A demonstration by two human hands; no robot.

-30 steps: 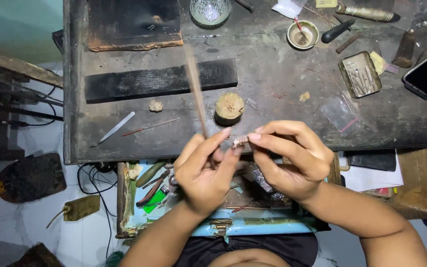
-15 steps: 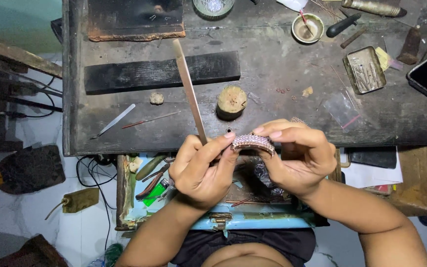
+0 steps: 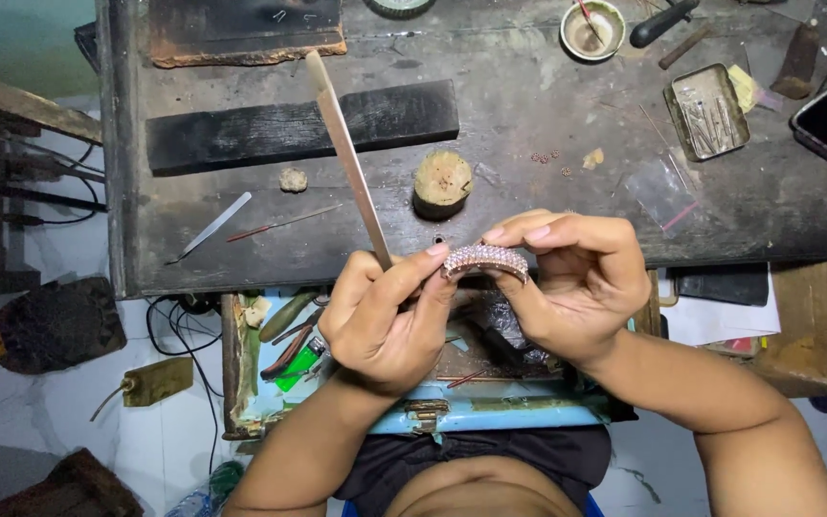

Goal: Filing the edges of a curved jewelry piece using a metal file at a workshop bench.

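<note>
From the head camera, looking down: the studded bangle [image 3: 486, 260] now sits up clear between both hands, where a second ago it was tucked low and half hidden. The right hand [image 3: 576, 287] pinches its far end, fingers closed on it; the left hand [image 3: 385, 316] grips the near end plus a long flat file [image 3: 346, 158], which has swung upright over the dark workbench [image 3: 528, 124] — inspecting, I'd say, not filing.
</note>
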